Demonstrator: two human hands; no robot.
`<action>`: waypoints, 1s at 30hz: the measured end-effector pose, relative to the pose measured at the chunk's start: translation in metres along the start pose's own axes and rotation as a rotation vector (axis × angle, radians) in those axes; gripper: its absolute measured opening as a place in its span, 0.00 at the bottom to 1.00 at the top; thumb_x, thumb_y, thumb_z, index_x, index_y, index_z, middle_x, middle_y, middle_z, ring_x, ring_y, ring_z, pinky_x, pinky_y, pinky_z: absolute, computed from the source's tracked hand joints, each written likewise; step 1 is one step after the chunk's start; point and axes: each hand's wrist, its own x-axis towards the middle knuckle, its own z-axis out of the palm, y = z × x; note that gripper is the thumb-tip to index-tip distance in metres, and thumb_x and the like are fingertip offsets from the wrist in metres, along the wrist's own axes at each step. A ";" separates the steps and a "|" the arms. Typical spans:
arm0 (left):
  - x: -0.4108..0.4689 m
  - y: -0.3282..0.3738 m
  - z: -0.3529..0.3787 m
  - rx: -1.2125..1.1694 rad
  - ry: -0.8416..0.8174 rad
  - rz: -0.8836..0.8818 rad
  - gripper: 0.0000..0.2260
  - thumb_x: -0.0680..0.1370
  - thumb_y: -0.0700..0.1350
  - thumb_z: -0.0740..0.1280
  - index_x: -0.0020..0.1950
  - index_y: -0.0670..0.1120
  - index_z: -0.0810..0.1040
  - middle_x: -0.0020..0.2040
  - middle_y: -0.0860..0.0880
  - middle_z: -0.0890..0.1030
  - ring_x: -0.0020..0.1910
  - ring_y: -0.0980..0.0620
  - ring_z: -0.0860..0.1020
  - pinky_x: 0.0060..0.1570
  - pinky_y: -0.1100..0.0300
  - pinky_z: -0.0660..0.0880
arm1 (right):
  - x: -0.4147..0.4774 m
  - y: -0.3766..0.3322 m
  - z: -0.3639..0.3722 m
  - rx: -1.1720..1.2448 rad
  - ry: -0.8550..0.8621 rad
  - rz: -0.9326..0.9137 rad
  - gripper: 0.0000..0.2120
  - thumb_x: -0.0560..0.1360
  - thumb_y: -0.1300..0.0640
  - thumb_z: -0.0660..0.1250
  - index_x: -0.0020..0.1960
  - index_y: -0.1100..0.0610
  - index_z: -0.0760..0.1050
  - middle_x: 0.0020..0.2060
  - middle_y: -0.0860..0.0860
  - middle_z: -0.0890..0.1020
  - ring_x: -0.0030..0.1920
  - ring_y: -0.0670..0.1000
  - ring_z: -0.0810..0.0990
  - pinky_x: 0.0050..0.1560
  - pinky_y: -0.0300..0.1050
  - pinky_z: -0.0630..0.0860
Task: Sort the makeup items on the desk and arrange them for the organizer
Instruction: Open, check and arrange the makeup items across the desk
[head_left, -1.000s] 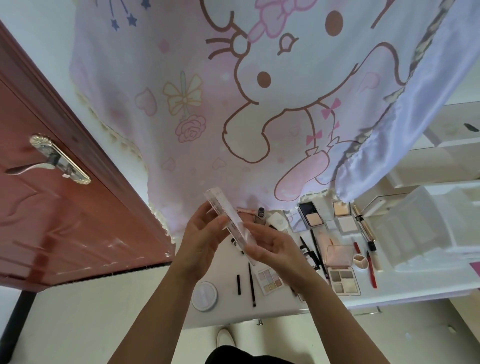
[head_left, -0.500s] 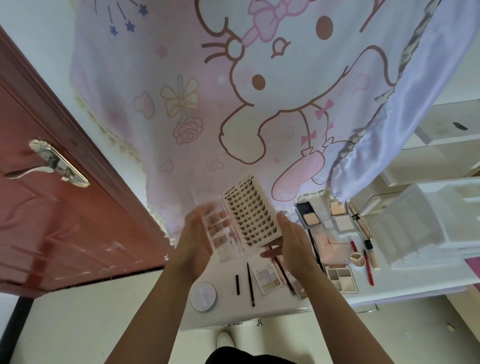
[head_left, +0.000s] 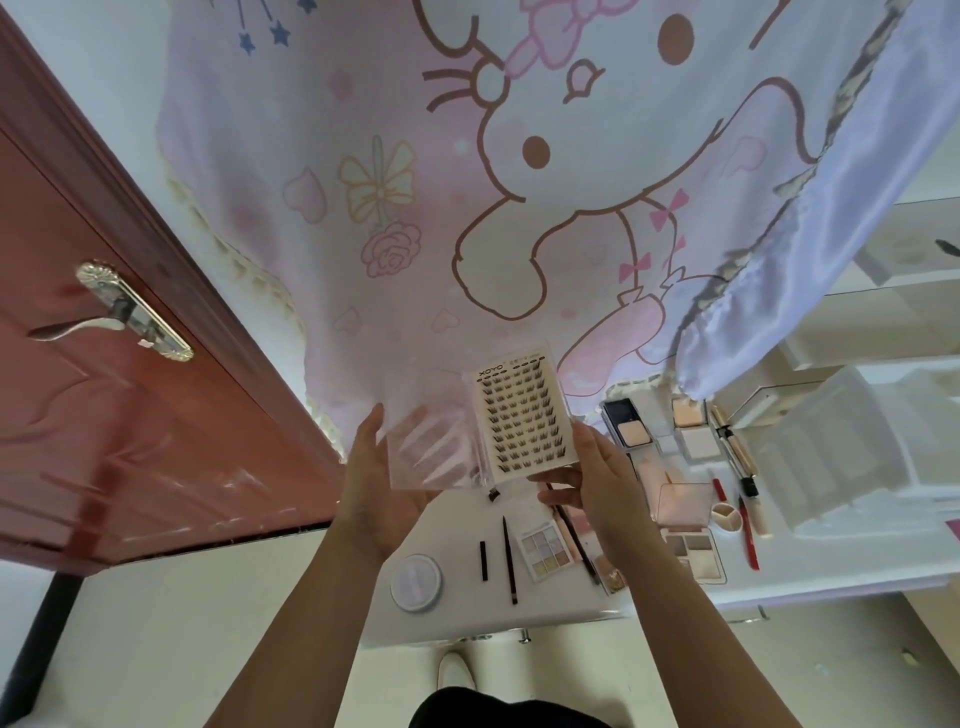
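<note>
I hold a clear false-eyelash case (head_left: 522, 421) opened like a book above the white desk (head_left: 519, 608). Its right half carries a white card with rows of dark lash clusters. The transparent lid (head_left: 431, 452) lies on the fingers of my left hand (head_left: 376, 493), which supports it from below. My right hand (head_left: 592, 483) grips the card side at its lower right corner, thumb under the edge. A white drawer organizer (head_left: 841, 457) stands at the desk's right end.
Under my hands lie a round white compact (head_left: 415, 582), two thin dark pencils (head_left: 508, 561), small eyeshadow palettes (head_left: 545, 548), open powder compacts (head_left: 631, 428), a red pencil (head_left: 748, 535) and a pink case (head_left: 683, 504). A red-brown door (head_left: 104, 389) stands left; a cartoon curtain (head_left: 519, 182) hangs behind.
The case was shut and edge-on a second ago; I have swung its lid open to the left, and the lash card now faces me.
</note>
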 end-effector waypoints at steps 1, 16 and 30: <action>0.002 -0.002 -0.005 0.100 0.038 0.018 0.25 0.79 0.61 0.63 0.67 0.45 0.76 0.61 0.42 0.82 0.60 0.40 0.81 0.59 0.41 0.77 | 0.002 0.003 0.000 0.008 0.014 0.007 0.16 0.86 0.52 0.51 0.59 0.55 0.76 0.46 0.53 0.87 0.44 0.53 0.87 0.37 0.45 0.83; 0.026 -0.016 -0.094 0.548 0.448 0.175 0.08 0.83 0.44 0.64 0.56 0.44 0.81 0.53 0.39 0.83 0.47 0.45 0.82 0.40 0.54 0.79 | 0.026 0.093 0.012 -0.245 -0.097 0.441 0.11 0.84 0.54 0.60 0.58 0.54 0.79 0.48 0.51 0.86 0.49 0.52 0.84 0.54 0.51 0.80; 0.053 -0.011 -0.145 0.589 0.457 0.026 0.09 0.81 0.50 0.67 0.54 0.45 0.82 0.48 0.46 0.85 0.42 0.49 0.83 0.43 0.54 0.80 | 0.065 0.158 0.050 -0.458 -0.018 0.478 0.18 0.81 0.60 0.62 0.70 0.54 0.74 0.50 0.47 0.83 0.47 0.48 0.81 0.52 0.45 0.80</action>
